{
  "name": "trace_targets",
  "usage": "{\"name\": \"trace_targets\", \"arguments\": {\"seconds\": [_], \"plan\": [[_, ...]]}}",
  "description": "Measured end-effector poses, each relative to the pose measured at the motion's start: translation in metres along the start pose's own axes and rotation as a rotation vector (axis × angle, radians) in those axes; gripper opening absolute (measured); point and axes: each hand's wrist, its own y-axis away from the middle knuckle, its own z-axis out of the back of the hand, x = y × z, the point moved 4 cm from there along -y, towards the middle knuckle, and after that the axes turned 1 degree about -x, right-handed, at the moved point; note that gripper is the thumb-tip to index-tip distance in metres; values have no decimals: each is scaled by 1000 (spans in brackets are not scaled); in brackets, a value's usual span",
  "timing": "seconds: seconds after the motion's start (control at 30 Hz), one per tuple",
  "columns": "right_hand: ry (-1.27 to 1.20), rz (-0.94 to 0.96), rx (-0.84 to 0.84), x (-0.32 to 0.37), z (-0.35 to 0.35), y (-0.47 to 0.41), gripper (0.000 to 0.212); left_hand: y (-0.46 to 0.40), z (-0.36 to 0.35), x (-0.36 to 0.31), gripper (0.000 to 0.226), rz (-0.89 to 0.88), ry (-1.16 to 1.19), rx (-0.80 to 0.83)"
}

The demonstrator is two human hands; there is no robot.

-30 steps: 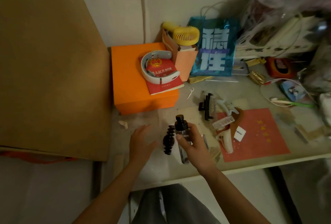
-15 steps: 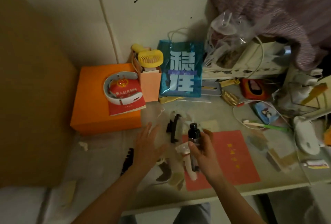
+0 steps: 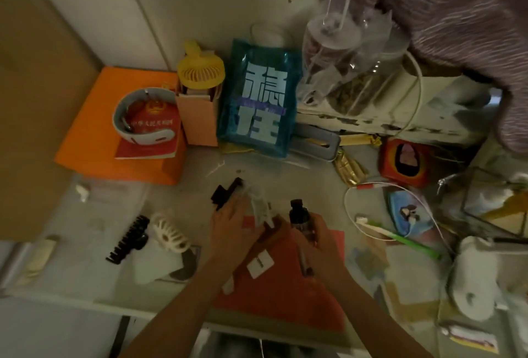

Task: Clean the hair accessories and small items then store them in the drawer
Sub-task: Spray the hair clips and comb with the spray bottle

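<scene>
My right hand (image 3: 320, 243) is shut on a small dark spray bottle (image 3: 298, 214), held upright over a red paper sheet (image 3: 285, 286). My left hand (image 3: 231, 223) stretches forward with fingers apart, its tips at a white hair clip (image 3: 260, 206) and beside a black clip (image 3: 225, 191); motion blur hides any grip. A black claw clip (image 3: 128, 239) and a cream claw clip (image 3: 170, 233) lie to the left on the desk (image 3: 300, 180), next to a white wipe (image 3: 154, 266). A brown clip with a white tag (image 3: 260, 264) lies under my left wrist.
An orange box (image 3: 91, 143) with a red booklet and a grey band stands at back left. A yellow fan (image 3: 200, 71), a teal bag (image 3: 257, 100) and clear jars (image 3: 343, 66) line the wall. A green toothbrush (image 3: 405, 240), a cable and clutter fill the right side.
My left hand has moved forward to the white and black clips. My right hand still holds the spray bottle. The view has swung right, so the black claw clip now lies further left.
</scene>
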Motion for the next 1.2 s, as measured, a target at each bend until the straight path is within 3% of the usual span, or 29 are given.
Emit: {"name": "trace_targets", "arguments": {"seconds": [0.33, 0.5, 0.73, 0.97, 1.2], "plan": [[-29, -46, 65, -17, 18, -15, 34, -23, -30, -21, 79, 81, 19, 37], [-60, -83, 28, -26, 25, -20, 36, -39, -40, -18, 45, 204, -122, -12], [-83, -125, 13, -32, 29, -19, 37, -53, -52, -16, 33, 378, -92, -11], [-53, -119, -27, -28, 32, -17, 35, -52, -43, -15, 23, 506, 221, -60], [-66, -71, -87, -3, 37, -12, 32, -46, 0, -43, 9, 525, 642, -115]]}}
